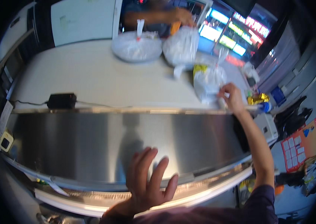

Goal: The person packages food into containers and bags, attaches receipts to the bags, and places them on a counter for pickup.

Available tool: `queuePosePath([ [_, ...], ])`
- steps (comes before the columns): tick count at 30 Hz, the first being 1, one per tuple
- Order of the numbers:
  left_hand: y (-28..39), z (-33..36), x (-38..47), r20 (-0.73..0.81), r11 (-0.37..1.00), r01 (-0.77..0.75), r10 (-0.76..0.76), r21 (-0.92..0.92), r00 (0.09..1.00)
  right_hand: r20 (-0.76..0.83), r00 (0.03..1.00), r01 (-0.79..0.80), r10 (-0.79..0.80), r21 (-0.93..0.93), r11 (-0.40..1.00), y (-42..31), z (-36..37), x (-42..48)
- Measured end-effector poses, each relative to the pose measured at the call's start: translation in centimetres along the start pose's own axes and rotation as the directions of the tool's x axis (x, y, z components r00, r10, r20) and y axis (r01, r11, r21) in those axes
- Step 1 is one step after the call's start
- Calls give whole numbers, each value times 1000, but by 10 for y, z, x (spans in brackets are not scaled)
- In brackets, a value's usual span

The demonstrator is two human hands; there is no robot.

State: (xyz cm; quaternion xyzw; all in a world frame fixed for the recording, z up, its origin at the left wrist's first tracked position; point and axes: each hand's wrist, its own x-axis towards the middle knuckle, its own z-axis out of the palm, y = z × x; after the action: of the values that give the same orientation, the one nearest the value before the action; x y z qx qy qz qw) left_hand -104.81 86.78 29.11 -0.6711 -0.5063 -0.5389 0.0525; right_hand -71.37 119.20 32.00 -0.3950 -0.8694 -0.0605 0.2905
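My left hand [149, 179] hovers over the near edge of a stainless steel counter [90, 145], fingers spread and holding nothing. At the right, my right hand [230, 96] is at the lower right side of a tied clear plastic bag [209, 81] with a yellow patch. Its fingers are bent; whether they grip the bag is not clear. Behind that bag stands a taller filled plastic bag [181, 47]. Left of it, a round container in a knotted plastic bag [137, 49] sits at the back of the white worktop [90, 75].
A black power adapter [62, 100] with its cord lies on the worktop's front left. A small yellow-framed device [6, 141] stands at the counter's left end, a white machine [267, 128] at its right. Beyond the window opening, another person's arm [158, 18] reaches above the bags.
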Motion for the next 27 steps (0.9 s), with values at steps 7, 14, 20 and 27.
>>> queuePosePath([
  [7, 7, -10, -4, 4, 998, 49, -49, -33, 999, -31, 995, -90, 92, 53, 995, -27, -13, 23],
  [14, 10, -6, 0, 19, 995, 86, -85, -47, 996, -56, 990, -129, 128, -21, 991, -36, 21, 64],
  [20, 7, -3, 2, -26, 998, 67, -67, -1, 997, -198, 972, -130, 125, -10, 991, -38, 78, 128],
  [27, 7, 4, 3, -62, 993, 87, -82, 79, 995, -203, 944, -283, 262, -84, 955, -68, 118, 201],
])
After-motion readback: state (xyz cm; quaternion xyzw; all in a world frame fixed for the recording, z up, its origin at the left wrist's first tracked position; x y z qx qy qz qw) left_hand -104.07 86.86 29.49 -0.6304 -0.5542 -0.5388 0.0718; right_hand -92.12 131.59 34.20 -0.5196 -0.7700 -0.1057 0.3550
